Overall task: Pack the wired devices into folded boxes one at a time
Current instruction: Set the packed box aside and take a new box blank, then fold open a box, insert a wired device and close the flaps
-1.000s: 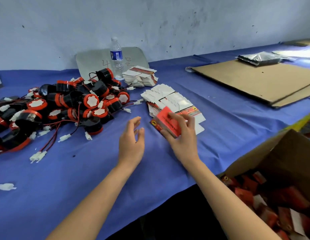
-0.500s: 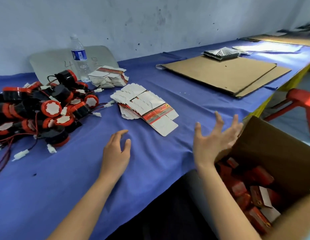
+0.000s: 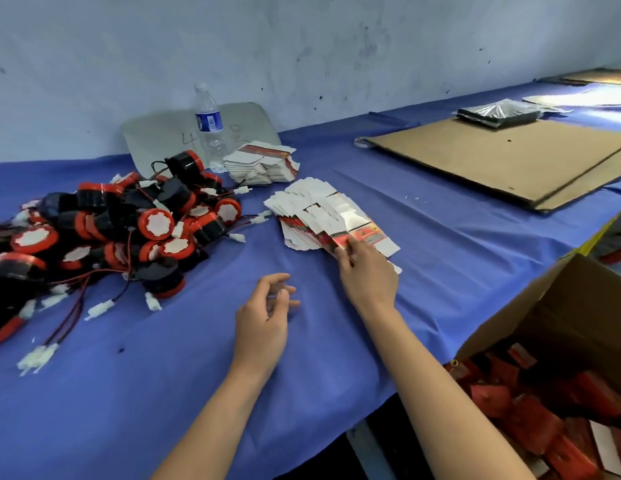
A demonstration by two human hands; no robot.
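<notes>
On the blue-covered table point(image 3: 163, 393), the right hand point(image 3: 368, 275) reaches the near end of a fanned stack of flat boxes point(image 3: 319, 216), its fingertips on the top sheets; its grip is hidden. The left hand point(image 3: 264, 323) sits nearby with loosely curled fingers, holding nothing. A pile of wired devices point(image 3: 129, 230) lies to the left, and an open carton point(image 3: 562, 313) of red boxes stands at the right.

A water bottle point(image 3: 208, 123) stands by the wall, cardboard sheets point(image 3: 492, 157) lie flat.
</notes>
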